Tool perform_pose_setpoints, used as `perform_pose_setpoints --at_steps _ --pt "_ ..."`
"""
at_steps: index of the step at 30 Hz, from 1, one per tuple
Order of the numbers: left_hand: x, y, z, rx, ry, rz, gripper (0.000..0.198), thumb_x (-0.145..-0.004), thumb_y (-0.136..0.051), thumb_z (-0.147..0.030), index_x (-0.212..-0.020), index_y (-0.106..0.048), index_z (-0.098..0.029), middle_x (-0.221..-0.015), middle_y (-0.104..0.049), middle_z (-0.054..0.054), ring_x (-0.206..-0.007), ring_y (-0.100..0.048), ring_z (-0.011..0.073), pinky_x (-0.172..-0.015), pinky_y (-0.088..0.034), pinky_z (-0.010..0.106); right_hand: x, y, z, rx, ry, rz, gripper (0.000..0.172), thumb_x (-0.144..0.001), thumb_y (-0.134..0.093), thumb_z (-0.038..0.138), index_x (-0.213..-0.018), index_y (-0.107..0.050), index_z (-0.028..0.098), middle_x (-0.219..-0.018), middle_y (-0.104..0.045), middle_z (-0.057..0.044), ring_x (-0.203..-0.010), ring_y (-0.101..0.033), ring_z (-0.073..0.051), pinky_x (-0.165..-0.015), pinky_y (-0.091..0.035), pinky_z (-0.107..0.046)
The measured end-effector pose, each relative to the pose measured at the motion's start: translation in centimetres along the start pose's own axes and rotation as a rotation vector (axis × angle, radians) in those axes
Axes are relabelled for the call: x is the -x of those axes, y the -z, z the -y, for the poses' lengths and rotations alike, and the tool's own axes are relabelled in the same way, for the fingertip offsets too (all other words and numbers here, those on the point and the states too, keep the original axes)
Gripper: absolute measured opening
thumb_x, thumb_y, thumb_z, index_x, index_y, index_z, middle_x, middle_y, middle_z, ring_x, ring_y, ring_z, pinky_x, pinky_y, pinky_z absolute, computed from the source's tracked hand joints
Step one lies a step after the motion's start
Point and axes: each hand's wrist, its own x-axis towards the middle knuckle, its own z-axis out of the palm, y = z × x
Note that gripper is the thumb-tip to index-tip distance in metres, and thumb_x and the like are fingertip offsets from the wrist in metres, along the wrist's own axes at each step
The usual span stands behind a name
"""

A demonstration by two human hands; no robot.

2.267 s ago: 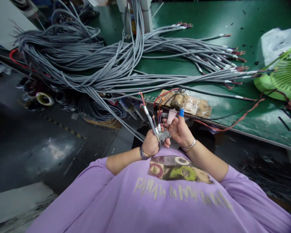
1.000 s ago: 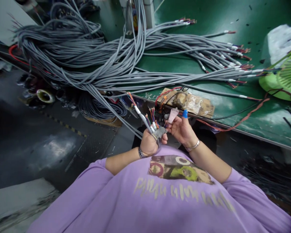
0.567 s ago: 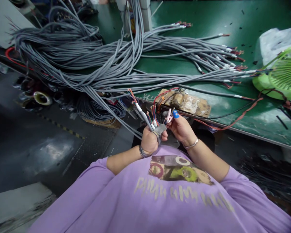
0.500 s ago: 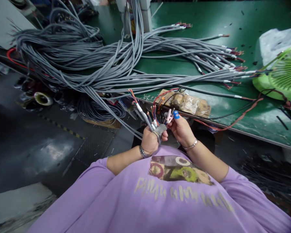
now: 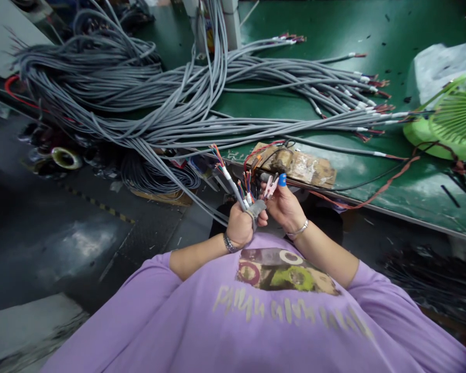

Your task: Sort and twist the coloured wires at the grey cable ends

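Note:
My left hand [image 5: 239,225] is closed around several grey cables [image 5: 233,185]. Their ends, with white sleeves and fanned red, blue and orange wires [image 5: 248,187], stick up above the fist. A grey wrap covers the left thumb. Just to the right, my right hand [image 5: 289,207], with blue tape [image 5: 282,180] on its thumb tip, is closed on a small pink clip [image 5: 271,186] with two arms, like a clothes peg. The clip is close to the wire ends; I cannot tell whether it touches them. The right fingertips are partly hidden.
A big heap of grey cables [image 5: 101,93] lies across the green table [image 5: 264,106]. A taped wooden block [image 5: 297,165] sits at the table's front edge. A green fan [image 5: 456,116] and a plastic bag [image 5: 435,67] are on the right. Coiled cable [image 5: 159,176] lies lower left.
My right hand has shifted slightly left and tilted, so more of the pink clip shows. My left hand keeps its grip on the cables, whose ends have leaned a little to the right.

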Motion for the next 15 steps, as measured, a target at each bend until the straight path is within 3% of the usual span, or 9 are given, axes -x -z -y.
perform_pose_setpoints --at_steps 6,15 --pt "-0.01 0.23 0.4 -0.019 0.032 0.01 0.04 -0.059 -0.084 -0.046 -0.067 -0.06 -0.014 -0.051 -0.061 -0.001 -0.039 -0.053 0.0081 -0.039 -0.043 0.019 -0.24 -0.37 -0.28 -0.056 0.034 -0.143 0.037 -0.082 -0.072 0.057 -0.075 -0.063 0.021 -0.07 -0.069 0.002 -0.055 -0.057 -0.013 -0.06 -0.052 -0.029" --pt "0.73 0.25 -0.12 0.007 0.025 0.001 0.041 -0.055 -0.085 -0.045 -0.064 -0.06 -0.014 -0.049 -0.06 -0.001 -0.037 -0.051 0.0082 -0.038 -0.043 0.02 0.2 0.09 -0.66 -0.006 0.064 -0.057 0.05 -0.079 -0.062 0.074 -0.082 -0.064 0.024 -0.081 -0.069 0.001 -0.067 -0.059 -0.013 -0.064 -0.05 -0.027"
